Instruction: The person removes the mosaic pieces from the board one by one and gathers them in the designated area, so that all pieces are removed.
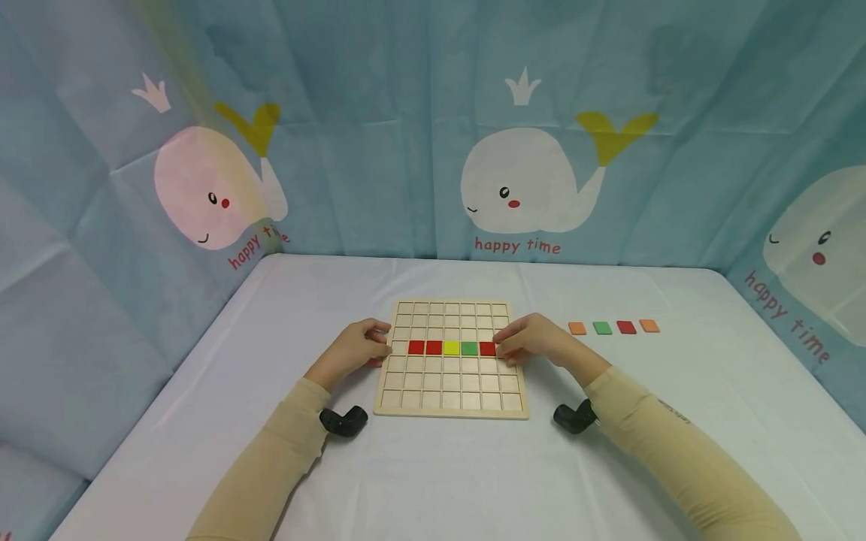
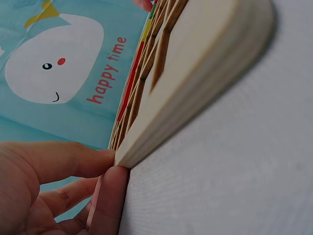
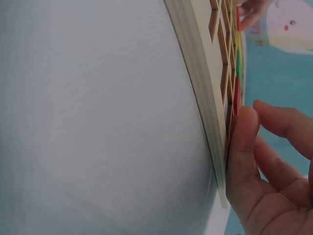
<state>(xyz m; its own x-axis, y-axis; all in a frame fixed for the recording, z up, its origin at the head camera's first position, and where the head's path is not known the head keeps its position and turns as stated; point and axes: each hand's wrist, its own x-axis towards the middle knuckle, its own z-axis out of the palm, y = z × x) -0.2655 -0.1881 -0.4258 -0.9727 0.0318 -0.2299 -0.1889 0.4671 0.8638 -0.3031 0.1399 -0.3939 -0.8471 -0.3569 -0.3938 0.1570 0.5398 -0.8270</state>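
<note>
A square wooden grid board (image 1: 450, 412) lies on the table. Across one of its rows run two red tiles (image 1: 425, 348), a yellow tile (image 1: 451, 348), a green tile (image 1: 470, 349) and another red tile (image 1: 486, 349). At the board's left edge, my left hand (image 1: 353, 347) pinches the rim between thumb and finger, as the left wrist view shows. My right hand (image 1: 539, 340) reaches over the board's right side, fingertips right beside the last red tile. In the right wrist view its thumb (image 3: 246, 128) and forefinger are bent loosely, with nothing visible between them.
To the right of the board, an orange tile (image 1: 576, 328), a green tile (image 1: 602, 328), a red tile (image 1: 626, 327) and a second orange tile (image 1: 649, 325) lie spaced in a row. A white cloth covers the table (image 1: 433, 481). Blue whale-print curtains (image 1: 379, 188) hang behind it.
</note>
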